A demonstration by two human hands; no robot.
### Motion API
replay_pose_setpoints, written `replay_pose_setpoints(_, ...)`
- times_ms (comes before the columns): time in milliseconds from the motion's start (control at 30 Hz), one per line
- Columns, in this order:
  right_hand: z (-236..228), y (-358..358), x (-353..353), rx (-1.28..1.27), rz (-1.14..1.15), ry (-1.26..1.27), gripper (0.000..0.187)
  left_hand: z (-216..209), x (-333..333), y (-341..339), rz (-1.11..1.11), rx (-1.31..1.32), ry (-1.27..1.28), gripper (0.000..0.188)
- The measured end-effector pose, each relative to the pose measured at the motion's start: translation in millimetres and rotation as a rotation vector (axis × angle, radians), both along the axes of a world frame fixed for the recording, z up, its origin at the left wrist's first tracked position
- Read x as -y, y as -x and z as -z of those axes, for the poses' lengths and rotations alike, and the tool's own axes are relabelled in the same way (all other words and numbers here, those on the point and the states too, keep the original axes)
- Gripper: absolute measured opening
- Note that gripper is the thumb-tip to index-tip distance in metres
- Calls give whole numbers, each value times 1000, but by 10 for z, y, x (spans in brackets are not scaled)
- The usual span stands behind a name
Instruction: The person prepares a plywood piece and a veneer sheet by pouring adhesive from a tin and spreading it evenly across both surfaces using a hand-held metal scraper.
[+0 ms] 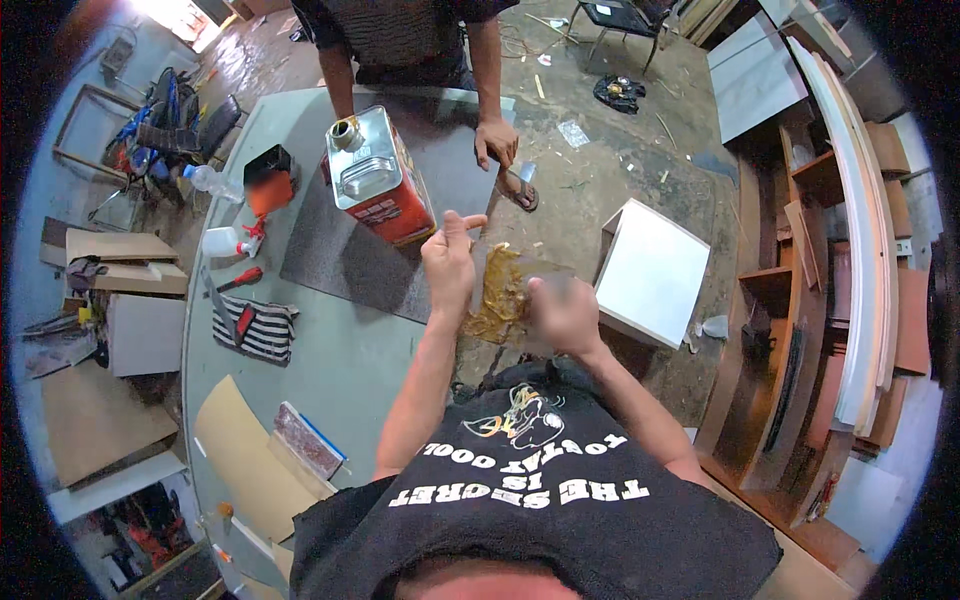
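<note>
Head view: amber-smeared piece (497, 298) between both hands (450, 265) (566, 318)

The left hand (450, 268) extends a finger rightward; the right hand (565, 318), blurred, curls near it.

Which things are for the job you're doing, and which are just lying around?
Likely for the job:
amber-smeared piece between the left hand and right hand
open metal can
perhaps the dark sheet

Seemingly just lying about:
spray bottle
striped cloth
clear bottle
black chair
</note>
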State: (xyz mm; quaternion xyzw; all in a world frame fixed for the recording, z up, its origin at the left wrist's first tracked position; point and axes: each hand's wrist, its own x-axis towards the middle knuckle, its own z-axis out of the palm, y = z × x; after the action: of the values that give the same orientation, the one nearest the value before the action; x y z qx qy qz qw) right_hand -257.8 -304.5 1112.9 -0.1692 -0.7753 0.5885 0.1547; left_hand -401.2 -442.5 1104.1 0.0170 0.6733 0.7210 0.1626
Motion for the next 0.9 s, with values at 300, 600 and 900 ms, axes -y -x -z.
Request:
replay_pose_setpoints(300,65,8,29,-35,7,-5,30,173,92,-366,-14,-154,-159,26)
replay_pose_setpoints(600,264,-79,60,112,-123,-175,29,608,96,-398,-112,-520,410,28)
replay_pose_setpoints(900,-239,-270,-815,353,-492,-133,32,751,316,-327,591,-1102,410,26)
